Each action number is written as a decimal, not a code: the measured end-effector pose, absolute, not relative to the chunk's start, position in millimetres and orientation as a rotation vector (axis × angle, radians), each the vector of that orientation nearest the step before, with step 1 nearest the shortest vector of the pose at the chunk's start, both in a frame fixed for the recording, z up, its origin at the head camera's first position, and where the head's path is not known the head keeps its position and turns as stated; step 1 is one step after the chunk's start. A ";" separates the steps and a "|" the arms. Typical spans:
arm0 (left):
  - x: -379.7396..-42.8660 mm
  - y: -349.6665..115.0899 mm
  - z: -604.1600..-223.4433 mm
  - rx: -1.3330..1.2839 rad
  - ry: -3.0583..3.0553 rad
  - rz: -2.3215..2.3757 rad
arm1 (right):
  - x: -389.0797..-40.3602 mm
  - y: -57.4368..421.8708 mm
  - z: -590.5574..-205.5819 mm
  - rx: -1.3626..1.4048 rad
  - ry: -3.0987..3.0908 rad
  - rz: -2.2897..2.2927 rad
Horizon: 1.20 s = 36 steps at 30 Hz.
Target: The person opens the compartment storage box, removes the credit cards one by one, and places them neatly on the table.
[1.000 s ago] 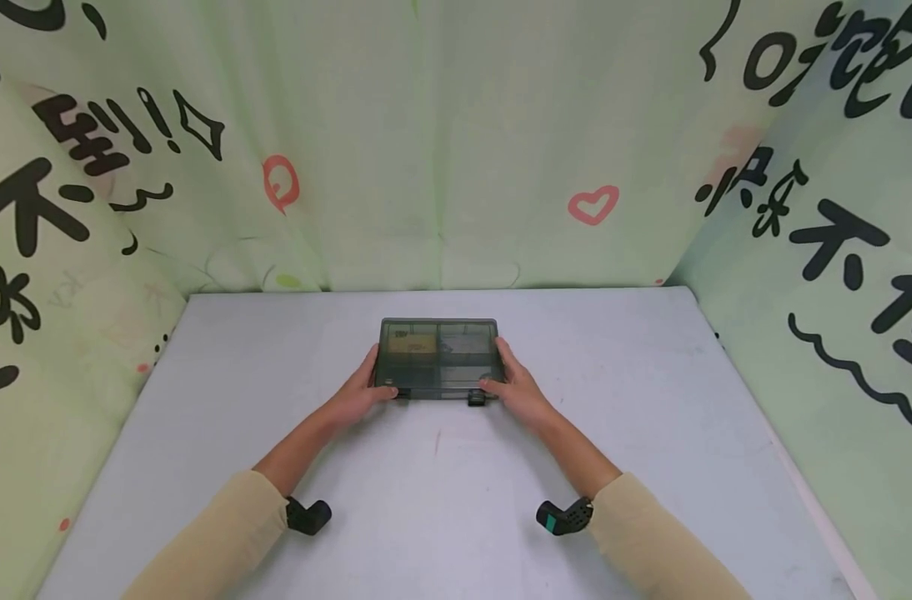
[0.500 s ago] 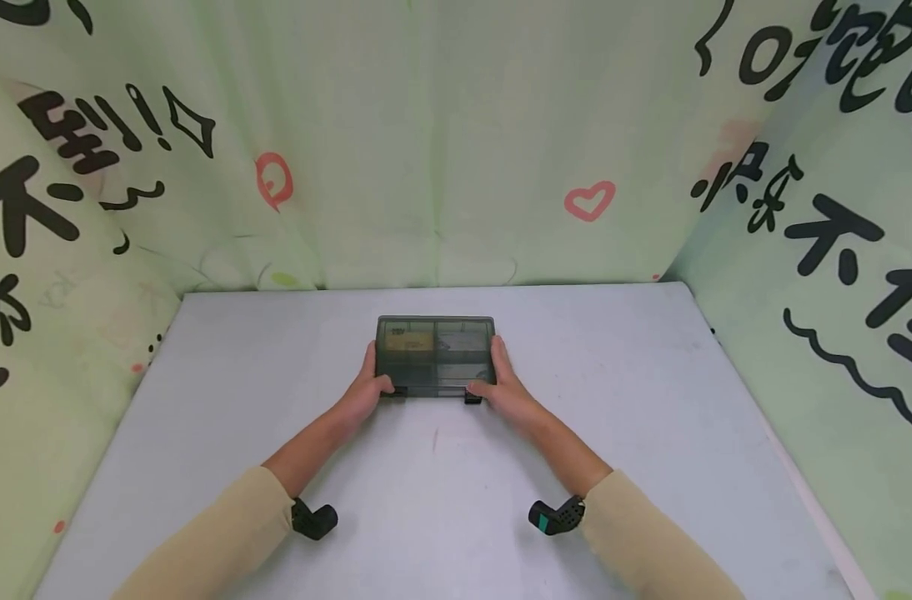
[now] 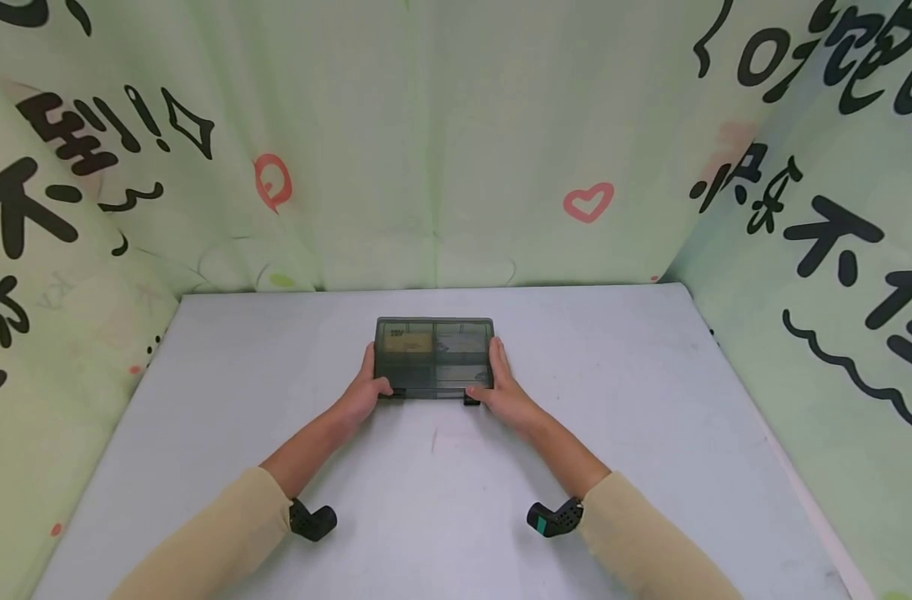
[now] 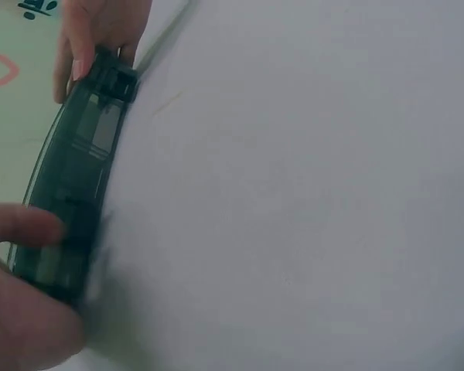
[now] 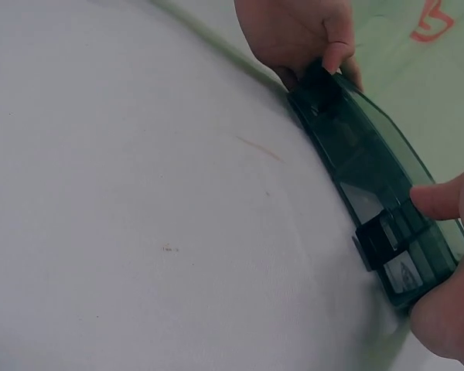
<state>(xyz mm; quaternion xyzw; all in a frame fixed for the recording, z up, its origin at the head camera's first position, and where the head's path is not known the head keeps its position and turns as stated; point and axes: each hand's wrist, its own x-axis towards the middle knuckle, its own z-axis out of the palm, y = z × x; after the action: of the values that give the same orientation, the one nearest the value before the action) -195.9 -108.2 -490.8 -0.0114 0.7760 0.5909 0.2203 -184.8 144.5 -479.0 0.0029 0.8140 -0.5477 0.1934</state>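
A translucent dark green compartment box (image 3: 434, 354) with its lid down is held near the middle of the table. In the head view, a tan flat piece (image 3: 408, 342) shows through its far left compartment and paler pieces through the right ones. My left hand (image 3: 360, 396) grips the box's left end, fingers along the side and thumb at the near left corner. The right hand (image 3: 512, 398) grips the opposite end, its thumb at the near edge, right by a black latch (image 3: 472, 401). In the right wrist view that latch (image 5: 377, 241) juts out from the front face.
The white table (image 3: 621, 375) spreads around the box on all sides. Pale green curtains (image 3: 433, 142) with black lettering and red hearts hang behind it and along both sides. Each wrist wears a small black camera (image 3: 312, 521).
The right thumb has slid a little left along the box's near edge, to over the latch. The head view has shifted slightly; the box stays in both hands.
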 end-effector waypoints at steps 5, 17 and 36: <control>-196.6 -109.8 -493.7 0.040 2.168 1.615 | -184.6 144.8 -480.9 0.009 2.281 -1.547; -199.6 -124.4 -489.1 0.032 2.067 1.726 | -188.6 160.6 -477.6 -0.036 2.328 -1.506; -196.5 -146.5 -492.7 0.206 2.200 1.690 | -186.5 178.7 -477.2 -0.196 2.546 -1.299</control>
<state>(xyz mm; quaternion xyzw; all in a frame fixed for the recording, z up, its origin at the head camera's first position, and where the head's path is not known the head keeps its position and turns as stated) -196.5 -146.5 -492.7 0.0728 0.7781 0.5978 0.1787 -186.5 178.7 -477.2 -0.0678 0.8801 -0.4492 0.1379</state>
